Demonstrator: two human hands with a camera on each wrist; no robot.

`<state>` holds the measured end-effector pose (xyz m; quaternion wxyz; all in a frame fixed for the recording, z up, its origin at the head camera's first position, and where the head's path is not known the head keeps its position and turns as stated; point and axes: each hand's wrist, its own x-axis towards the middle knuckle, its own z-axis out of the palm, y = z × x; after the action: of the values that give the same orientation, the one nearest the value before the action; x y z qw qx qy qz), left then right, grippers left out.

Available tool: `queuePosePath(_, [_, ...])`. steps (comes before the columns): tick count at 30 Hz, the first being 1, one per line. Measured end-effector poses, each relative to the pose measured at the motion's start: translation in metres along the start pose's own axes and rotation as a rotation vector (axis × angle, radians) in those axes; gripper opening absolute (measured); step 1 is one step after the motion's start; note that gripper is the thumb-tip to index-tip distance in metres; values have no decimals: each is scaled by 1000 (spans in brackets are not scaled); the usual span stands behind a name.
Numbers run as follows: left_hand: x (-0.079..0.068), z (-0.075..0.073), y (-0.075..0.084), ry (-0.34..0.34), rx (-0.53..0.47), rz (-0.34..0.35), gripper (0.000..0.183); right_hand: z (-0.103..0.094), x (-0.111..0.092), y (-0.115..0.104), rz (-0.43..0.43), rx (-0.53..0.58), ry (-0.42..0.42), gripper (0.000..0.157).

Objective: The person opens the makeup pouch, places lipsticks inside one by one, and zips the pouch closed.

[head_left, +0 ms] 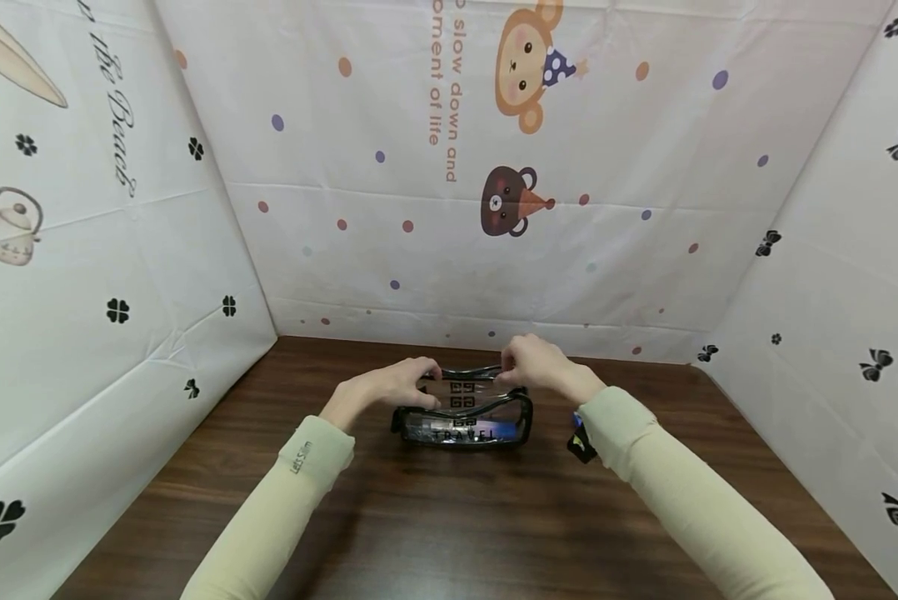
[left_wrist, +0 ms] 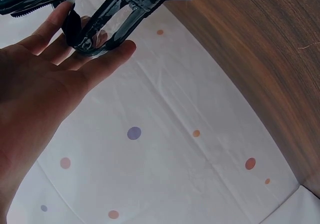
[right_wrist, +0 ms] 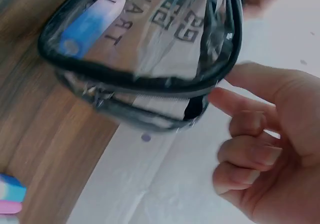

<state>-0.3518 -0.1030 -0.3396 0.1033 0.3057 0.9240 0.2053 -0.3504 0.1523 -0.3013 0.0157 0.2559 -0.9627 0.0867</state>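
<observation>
A clear plastic zip pouch (head_left: 526, 421) with black trim and "TRAVEL" lettering stands on the brown table, its top apart. My left hand (head_left: 396, 385) holds the left end of its upper edge; in the left wrist view, the fingers and thumb lie on either side of the black trim (left_wrist: 102, 49). At the right end, my right hand (head_left: 536, 364) pinches the rim between thumb and forefinger, with its other fingers curled, as the right wrist view shows. A blue-and-pink tube-like item (right_wrist: 92, 23) lies inside the pouch, partly behind the lettering.
Right of the pouch, a small black item with a blue part (head_left: 581, 443) lies by the right sleeve, which partly hides it. The right wrist view catches a blue-and-pink block-like item (right_wrist: 11, 190) on the table (right_wrist: 55, 149). White printed sheets (head_left: 419, 267) wall the back and sides.
</observation>
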Motion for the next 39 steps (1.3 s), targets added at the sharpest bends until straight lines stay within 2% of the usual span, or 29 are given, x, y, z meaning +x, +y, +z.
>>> queuePosePath(3, [-1,0,1,-1,-2,3,52,1,-5,16,19,43,98,20])
queuePosePath(6, [-1,0,1,-4,-7,1,53,4,-13,32,80,54,134,21])
queuePosePath(9, [-1,0,0,-4,0,-3,55,9,-22,48,169,39,77,21])
queuePosePath(15, [0,1,-1,-6,-1,-1,54,29,-41,76,337,-22,-128,22])
queuePosePath(20, [-1,1,-1,-1,-4,4,54,41,-53,88,403,-74,-225,20])
queuePosePath(28, [-1,0,0,2,10,-2,55,52,-56,90,446,-84,-277,9])
queuePosePath(39, [0,0,0,-4,20,-11,55,60,-52,90,463,-47,-277,16])
